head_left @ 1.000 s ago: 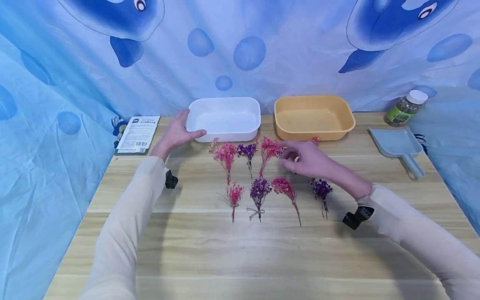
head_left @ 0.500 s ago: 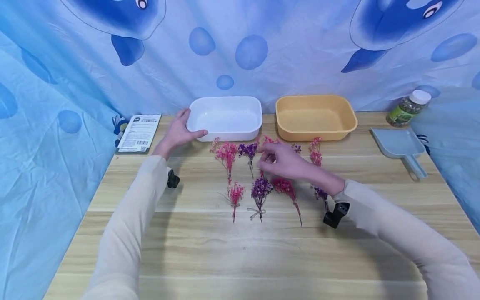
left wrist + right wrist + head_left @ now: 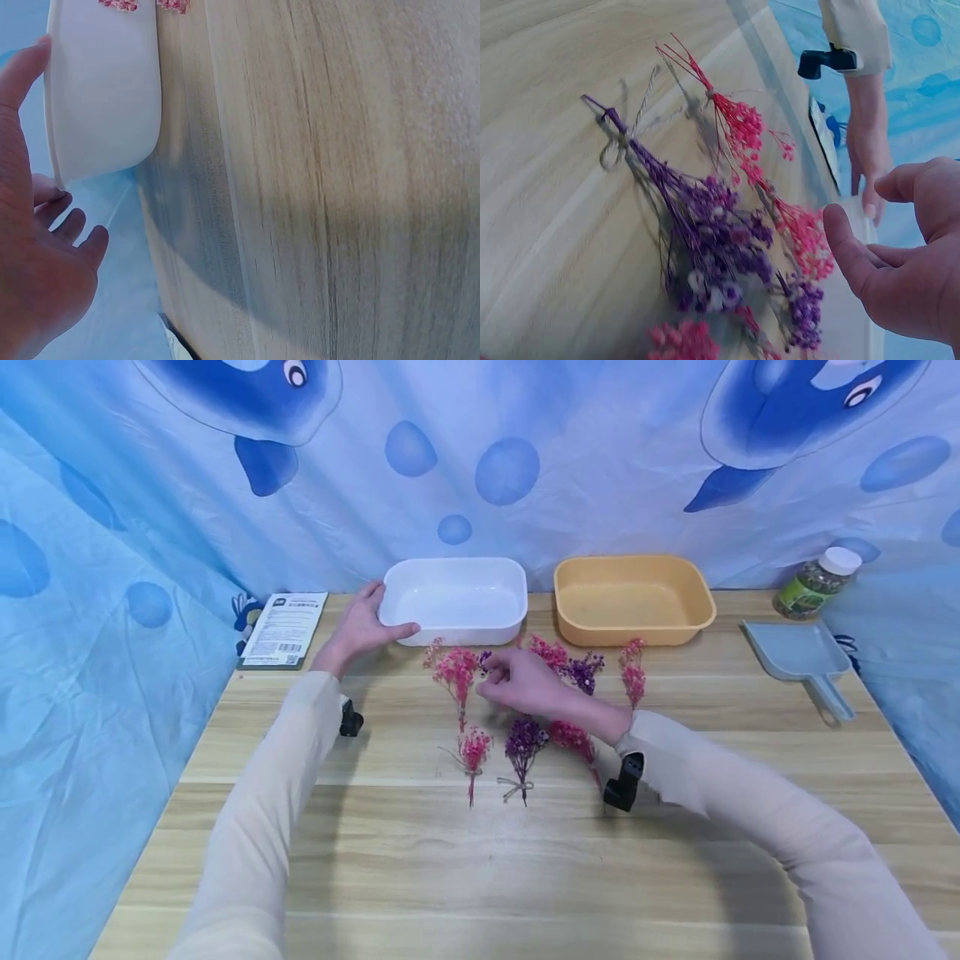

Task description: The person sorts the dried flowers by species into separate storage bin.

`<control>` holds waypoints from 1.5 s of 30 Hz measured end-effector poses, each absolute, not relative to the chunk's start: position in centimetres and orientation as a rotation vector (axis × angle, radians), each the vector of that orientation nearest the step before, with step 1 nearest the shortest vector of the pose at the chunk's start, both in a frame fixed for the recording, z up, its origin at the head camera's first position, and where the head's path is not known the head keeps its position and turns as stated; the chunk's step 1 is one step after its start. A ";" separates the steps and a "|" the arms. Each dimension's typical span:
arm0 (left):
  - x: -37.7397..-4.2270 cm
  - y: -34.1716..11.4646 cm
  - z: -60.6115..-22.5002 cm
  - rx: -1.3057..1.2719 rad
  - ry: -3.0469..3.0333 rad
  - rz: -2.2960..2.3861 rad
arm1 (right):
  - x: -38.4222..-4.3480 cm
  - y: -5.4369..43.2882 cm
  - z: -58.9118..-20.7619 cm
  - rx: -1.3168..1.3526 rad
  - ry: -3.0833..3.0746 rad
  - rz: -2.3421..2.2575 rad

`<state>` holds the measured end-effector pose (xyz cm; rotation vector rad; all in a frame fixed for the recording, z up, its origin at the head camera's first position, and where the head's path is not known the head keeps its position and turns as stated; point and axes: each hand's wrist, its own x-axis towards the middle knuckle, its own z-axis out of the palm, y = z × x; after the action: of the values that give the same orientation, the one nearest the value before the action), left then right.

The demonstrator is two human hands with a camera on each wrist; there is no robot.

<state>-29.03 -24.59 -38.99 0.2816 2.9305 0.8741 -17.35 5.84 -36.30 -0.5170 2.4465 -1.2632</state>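
Note:
My left hand (image 3: 362,625) grips the left end of a white plastic basin (image 3: 461,637), thumb on its front rim and the other fingers around the end. In the left wrist view the fingertips touch the basin's corner. My right hand (image 3: 528,683) hovers over the back row of dried flower bunches, thumb and index finger apart with nothing between them. A small purple bunch (image 3: 806,309) lies by its fingers, mostly hidden under the hand in the head view. Left of it lies a pink bunch (image 3: 456,670); a twine-tied purple bunch (image 3: 524,743) lies in front.
Right of the white basin stands a yellow basin (image 3: 637,633). More bunches lie around, including a pink bunch (image 3: 633,675) and another purple bunch (image 3: 583,672). A light blue dustpan (image 3: 798,652) and a jar (image 3: 816,583) stand right; a printed packet (image 3: 287,628) lies left.
My right hand has moved left along the back row, from beside the third bunch to the small purple one, uncovering bunches to its right. The left hand stays on the white basin.

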 end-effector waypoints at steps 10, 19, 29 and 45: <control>-29.1 -24.3 -39.5 0.267 2.926 0.897 | -17.5 3.6 -37.9 -0.450 2.461 -1.250; -29.1 -24.2 -39.7 0.252 2.942 0.863 | -17.5 2.3 -39.2 -0.447 2.580 -1.185; -29.1 -24.6 -39.6 0.250 2.950 0.883 | -17.8 1.0 -39.8 -0.483 2.622 -1.157; -28.9 -24.7 -39.3 0.222 2.951 0.867 | -18.1 -0.8 -40.5 -0.428 2.698 -1.053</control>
<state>-28.93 -24.74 -39.34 0.2215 2.9510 0.8671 -18.14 -0.75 -40.50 -0.4280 2.6981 -1.0530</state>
